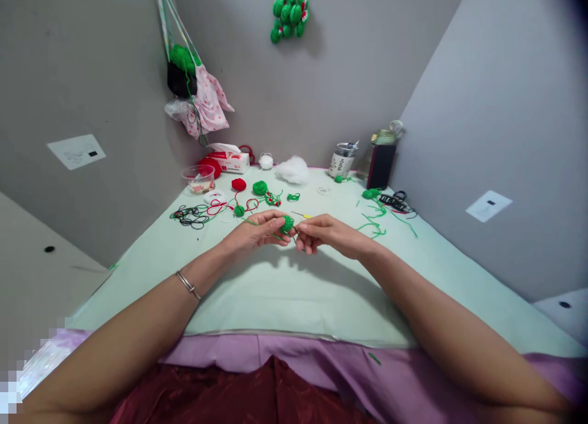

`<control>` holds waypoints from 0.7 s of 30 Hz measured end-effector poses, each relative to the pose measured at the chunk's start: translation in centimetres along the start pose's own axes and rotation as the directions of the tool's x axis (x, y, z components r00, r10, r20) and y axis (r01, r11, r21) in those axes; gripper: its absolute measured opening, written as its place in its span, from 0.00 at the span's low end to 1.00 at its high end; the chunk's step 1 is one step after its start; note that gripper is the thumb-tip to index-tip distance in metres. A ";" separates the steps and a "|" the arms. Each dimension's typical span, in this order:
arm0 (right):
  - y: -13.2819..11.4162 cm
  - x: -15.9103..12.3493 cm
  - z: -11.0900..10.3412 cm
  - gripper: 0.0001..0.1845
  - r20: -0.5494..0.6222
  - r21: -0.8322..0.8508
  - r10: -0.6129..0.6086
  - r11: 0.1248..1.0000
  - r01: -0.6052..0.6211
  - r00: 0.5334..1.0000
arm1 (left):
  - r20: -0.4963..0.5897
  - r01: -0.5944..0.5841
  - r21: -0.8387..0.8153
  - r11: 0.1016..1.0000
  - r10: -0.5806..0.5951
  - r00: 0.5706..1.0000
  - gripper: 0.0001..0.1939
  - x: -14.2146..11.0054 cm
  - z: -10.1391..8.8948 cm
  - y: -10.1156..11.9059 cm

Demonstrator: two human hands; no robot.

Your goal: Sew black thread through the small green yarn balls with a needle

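In front of my chest, above the table, my left hand [264, 231] pinches a small green crocheted ball [287, 223] between thumb and fingers. My right hand [319, 233] is close on the right, thumb and fingertips closed on a thin dark strand [295, 239] at the ball's right edge. Whether that is cord or a slim tool I cannot tell. Just beyond my fingers lies a crochet hook with a yellow handle [307, 215]. A second small green ball [239, 211] rests left of my left hand.
Tangled black cord [190, 215], a red yarn ball [238, 184], a green yarn ball [260, 187] and white stuffing [293, 170] lie behind my hands. Farther back are a clear tub [199, 177], a tissue box [233, 162] and a pen jar [342, 162]. Green scraps [374, 223] lie right.
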State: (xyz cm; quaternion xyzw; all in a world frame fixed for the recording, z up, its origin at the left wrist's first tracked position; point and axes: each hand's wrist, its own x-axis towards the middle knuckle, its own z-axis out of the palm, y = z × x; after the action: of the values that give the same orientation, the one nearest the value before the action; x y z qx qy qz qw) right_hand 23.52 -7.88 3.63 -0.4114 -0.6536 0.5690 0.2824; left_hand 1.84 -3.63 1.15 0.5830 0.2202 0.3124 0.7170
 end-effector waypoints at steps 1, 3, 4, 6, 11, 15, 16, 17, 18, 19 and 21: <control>0.2 0.0 -0.1 0.22 0.053 0.022 0.001 1.000 -0.003 0.999 | -0.005 -0.002 -0.010 1.000 0.002 1.000 0.16 0.0 -0.1 0.0; 0.3 -0.2 -0.5 0.20 0.076 0.079 -0.024 0.997 0.018 0.997 | -0.013 0.006 -0.040 0.999 -0.006 1.000 0.16 0.1 -0.1 0.1; 0.3 -0.2 -0.8 0.19 0.055 0.113 -0.036 0.993 0.029 0.998 | -0.012 0.012 -0.056 0.998 -0.013 1.000 0.16 0.1 -0.1 0.1; 0.1 -0.2 -1.0 0.17 -0.009 0.190 -0.031 0.981 0.032 0.999 | 0.001 0.019 -0.075 0.997 -0.019 1.000 0.16 0.1 -0.1 0.3; -0.6 0.2 -0.6 0.14 -0.076 0.380 0.022 0.925 0.009 0.997 | 0.031 -0.003 -0.089 0.996 0.006 1.000 0.15 0.0 -0.2 0.4; -0.5 0.4 -0.7 0.14 -0.106 0.426 0.035 0.905 0.014 0.994 | 0.019 -0.037 -0.086 0.996 0.039 0.999 0.15 0.1 -0.3 0.0; -0.5 0.4 -0.8 0.14 -0.100 0.423 0.038 0.906 0.008 0.994 | 0.018 -0.045 -0.070 0.997 0.046 0.999 0.15 0.1 -0.3 -0.1; -0.4 0.4 -0.9 0.14 -0.088 0.414 0.041 0.910 -0.001 0.995 | 0.022 -0.054 -0.045 0.998 0.055 0.998 0.15 0.1 -0.2 -0.1; -0.4 0.3 -1.0 0.14 -0.075 0.403 0.043 0.915 -0.010 0.996 | 0.029 -0.063 -0.008 0.998 0.063 0.998 0.16 0.1 0.0 -0.2; -0.5 0.2 -1.1 0.14 -0.064 0.390 0.043 0.921 -0.014 0.997 | 0.037 -0.076 0.042 0.996 0.074 0.997 0.17 0.0 0.1 -0.1; -0.6 -0.1 -1.0 0.15 -0.061 0.360 0.028 0.933 -0.004 0.998 | 0.037 -0.120 0.160 0.980 0.115 0.993 0.17 -0.1 0.4 -0.1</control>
State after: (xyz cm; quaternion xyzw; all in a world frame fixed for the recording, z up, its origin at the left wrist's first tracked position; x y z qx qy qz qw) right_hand 24.27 -7.43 4.43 -0.3764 -0.5257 0.6674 0.3695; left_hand 2.08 -4.02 1.14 0.6556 0.2001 0.3273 0.6504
